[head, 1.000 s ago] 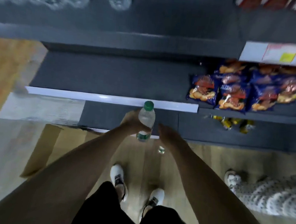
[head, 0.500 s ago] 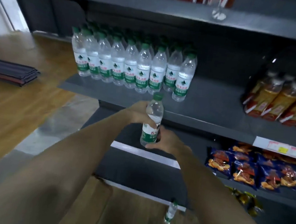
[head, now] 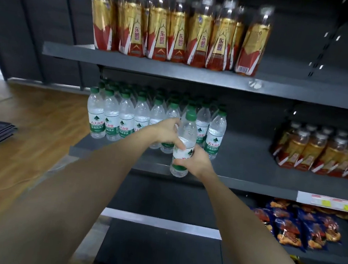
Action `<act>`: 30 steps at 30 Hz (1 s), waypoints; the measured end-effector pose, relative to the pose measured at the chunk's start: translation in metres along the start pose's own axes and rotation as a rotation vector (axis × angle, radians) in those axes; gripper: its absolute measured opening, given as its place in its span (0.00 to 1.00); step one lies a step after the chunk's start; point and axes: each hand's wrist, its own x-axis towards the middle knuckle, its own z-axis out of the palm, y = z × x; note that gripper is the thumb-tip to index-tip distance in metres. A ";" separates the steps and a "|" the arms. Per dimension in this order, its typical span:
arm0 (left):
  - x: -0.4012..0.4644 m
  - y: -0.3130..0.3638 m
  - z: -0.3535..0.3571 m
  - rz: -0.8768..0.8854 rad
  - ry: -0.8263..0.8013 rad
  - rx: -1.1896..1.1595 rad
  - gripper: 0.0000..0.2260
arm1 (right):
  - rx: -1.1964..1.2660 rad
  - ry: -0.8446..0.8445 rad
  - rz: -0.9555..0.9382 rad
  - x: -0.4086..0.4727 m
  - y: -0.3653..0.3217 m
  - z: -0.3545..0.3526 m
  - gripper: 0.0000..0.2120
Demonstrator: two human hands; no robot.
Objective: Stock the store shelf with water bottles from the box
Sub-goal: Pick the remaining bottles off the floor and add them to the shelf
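Both hands, left hand and right hand, grip one water bottle at the shelf edge, ready to set it beside the stocked row

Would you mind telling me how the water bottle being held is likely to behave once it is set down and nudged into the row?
The water bottle looks full, so probably fairly heavy. Tall and narrow, it may tip if pushed high up. Its smooth clear plastic could slip; both the left hand and right hand grip it.

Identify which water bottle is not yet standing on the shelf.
The bottle gripped by both hands, left hand high and right hand low, its base at the shelf front edge; the rest stand in rows behind.
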 end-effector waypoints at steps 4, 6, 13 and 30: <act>0.014 -0.004 -0.018 0.026 0.005 0.069 0.23 | -0.012 0.088 0.041 0.019 0.006 -0.014 0.33; 0.023 -0.008 -0.020 0.034 0.067 0.125 0.18 | -0.010 0.116 0.056 0.028 0.010 -0.020 0.31; 0.050 -0.026 -0.009 -0.019 0.051 0.338 0.08 | -0.107 0.139 0.106 0.057 0.029 -0.020 0.30; 0.086 -0.025 -0.001 -0.106 -0.068 0.575 0.06 | -0.143 -0.039 0.141 0.097 0.033 -0.023 0.38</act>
